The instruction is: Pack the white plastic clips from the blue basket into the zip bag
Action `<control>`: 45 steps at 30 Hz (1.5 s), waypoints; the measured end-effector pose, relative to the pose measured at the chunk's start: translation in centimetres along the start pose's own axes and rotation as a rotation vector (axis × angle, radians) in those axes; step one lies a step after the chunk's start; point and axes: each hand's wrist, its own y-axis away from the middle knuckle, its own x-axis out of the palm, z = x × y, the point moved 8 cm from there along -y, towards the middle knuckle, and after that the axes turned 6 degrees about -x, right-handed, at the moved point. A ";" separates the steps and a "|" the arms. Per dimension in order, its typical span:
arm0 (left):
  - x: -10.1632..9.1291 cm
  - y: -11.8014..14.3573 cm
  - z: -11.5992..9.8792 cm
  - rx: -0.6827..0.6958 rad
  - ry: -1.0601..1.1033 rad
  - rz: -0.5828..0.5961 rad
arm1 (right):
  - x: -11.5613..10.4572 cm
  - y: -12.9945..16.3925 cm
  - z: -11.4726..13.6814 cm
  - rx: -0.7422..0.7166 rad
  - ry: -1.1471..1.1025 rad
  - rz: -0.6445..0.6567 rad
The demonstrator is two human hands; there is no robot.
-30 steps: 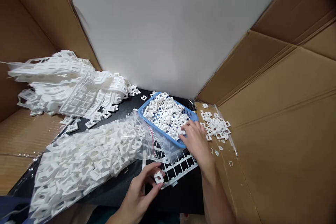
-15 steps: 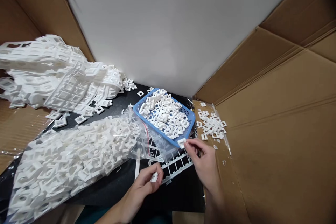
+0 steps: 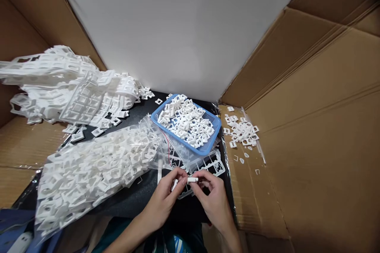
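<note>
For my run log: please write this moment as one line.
left hand: holds small white piece | right hand: holds second white piece | pieces: close together | behind: blue basket of pieces

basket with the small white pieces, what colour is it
Blue basket, clearest in the head view.

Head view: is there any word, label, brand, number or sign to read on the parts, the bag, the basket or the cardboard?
None can be read.
The blue basket, clear bag, white plastic parts, frame stack and cardboard show no print.
The small white pieces in the left hand and right hand bear no visible marking.
</note>
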 end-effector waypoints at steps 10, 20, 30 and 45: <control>-0.2 0.8 0.6 0.032 -0.186 0.019 | 1.5 -0.5 -0.2 -0.004 0.099 -0.009; -0.5 0.8 1.8 0.040 -0.345 0.048 | 2.0 0.1 -0.2 0.048 0.149 0.223; -0.7 1.1 1.9 0.107 -0.399 0.100 | 3.8 0.9 -0.3 0.029 0.180 0.268; -0.9 0.9 1.8 0.185 -0.435 0.036 | 5.4 3.7 -2.2 0.199 -0.016 0.305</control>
